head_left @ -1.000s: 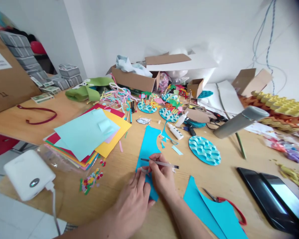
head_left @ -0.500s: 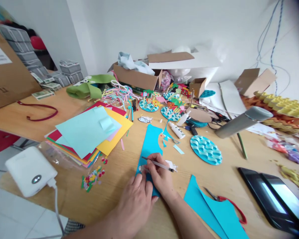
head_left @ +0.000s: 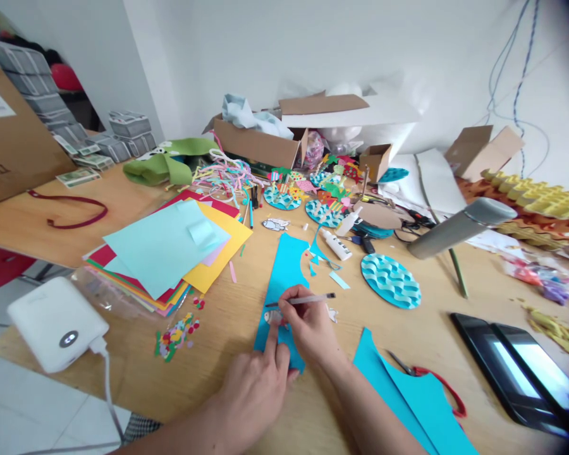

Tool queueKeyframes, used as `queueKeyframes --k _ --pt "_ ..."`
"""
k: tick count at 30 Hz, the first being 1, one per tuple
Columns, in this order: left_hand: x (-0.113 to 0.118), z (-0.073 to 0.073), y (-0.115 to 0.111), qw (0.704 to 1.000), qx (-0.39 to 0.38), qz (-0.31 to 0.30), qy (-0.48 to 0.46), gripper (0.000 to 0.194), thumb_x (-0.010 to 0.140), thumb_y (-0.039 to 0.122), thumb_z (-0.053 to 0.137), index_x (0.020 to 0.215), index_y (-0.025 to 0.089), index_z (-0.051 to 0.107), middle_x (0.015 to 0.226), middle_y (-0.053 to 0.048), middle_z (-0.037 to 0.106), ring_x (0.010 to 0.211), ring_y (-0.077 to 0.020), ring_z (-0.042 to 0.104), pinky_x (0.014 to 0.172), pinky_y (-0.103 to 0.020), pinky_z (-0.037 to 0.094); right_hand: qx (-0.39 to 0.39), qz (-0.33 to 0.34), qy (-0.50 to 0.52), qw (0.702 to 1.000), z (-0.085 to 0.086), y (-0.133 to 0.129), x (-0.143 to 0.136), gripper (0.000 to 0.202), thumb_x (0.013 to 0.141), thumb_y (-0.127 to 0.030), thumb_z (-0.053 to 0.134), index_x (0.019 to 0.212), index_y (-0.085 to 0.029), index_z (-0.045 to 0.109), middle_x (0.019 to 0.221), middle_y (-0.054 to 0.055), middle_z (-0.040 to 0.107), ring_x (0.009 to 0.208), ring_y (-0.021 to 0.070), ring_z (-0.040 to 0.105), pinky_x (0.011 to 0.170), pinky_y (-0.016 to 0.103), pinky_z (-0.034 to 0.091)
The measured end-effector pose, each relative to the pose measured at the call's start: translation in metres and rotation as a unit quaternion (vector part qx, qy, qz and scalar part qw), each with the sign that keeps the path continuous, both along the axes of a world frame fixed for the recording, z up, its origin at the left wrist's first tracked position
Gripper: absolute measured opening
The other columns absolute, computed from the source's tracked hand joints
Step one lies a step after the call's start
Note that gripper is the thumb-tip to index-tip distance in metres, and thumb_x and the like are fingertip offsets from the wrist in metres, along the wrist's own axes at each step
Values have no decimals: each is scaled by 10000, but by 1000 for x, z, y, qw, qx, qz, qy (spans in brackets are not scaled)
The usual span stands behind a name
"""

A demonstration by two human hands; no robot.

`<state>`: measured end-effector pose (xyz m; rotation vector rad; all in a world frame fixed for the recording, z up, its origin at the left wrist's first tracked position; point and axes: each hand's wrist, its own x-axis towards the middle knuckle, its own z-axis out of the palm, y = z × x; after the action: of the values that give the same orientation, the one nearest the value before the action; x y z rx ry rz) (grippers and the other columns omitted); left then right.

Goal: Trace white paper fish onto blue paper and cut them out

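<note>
A strip of bright blue paper lies on the table under both hands. On it rests a small white paper fish with drawn lines, partly covered by fingers. My left hand presses its extended index finger on the fish, while its thumb is at the paper's lower edge and the other fingers are bent. My right hand is closed round a slim grey pen, whose tip points left just above the fish's top edge. Another white cutout shows partly behind the right hand.
Red-handled scissors lie on more blue paper at right. Stacked coloured sheets and paper bits are left. Beyond stand a glue bottle, a wavy-patterned disc and a grey flask.
My left index finger has straightened forward onto the fish, uncovering more of it. The pen has swung to a flatter angle, its back end higher, and my right hand has shifted slightly.
</note>
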<state>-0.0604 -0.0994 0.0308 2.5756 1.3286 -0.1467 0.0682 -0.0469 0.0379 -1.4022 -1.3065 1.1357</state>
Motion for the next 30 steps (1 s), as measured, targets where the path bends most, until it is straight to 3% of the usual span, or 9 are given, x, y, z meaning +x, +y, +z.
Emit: queueKeyframes --k 4,10,24,30 --pt "0 0 0 1000 -3 -5 9 263 965 317 405 1061 132 566 1347 -269 512 658 -240 701 541 -346 566 -5 34 -67 997 5 6 -6 183 862 -337 524 727 -214 511 508 -21 568 418 137 518 418 238 375" --pt "0 1 -2 1000 -5 11 4 295 952 317 441 1154 136 557 1339 -259 526 664 -244 703 550 -358 579 75 30 -155 985 -8 7 -13 269 918 -326 444 673 -216 471 570 -4 568 482 129 507 494 244 385" --pt "1 5 -2 1000 -4 21 -15 205 950 313 460 1023 156 570 1285 -220 577 647 -249 698 538 -386 581 99 98 -219 966 -18 12 -6 174 924 -228 398 753 -221 428 579 -36 488 484 120 453 514 231 352" --pt "1 3 -2 1000 -2 21 -20 180 947 303 474 991 157 569 917 -123 678 641 -253 691 557 -375 577 112 113 -242 957 -16 11 -7 177 931 -233 393 755 -223 415 621 -25 493 522 128 475 543 241 355"
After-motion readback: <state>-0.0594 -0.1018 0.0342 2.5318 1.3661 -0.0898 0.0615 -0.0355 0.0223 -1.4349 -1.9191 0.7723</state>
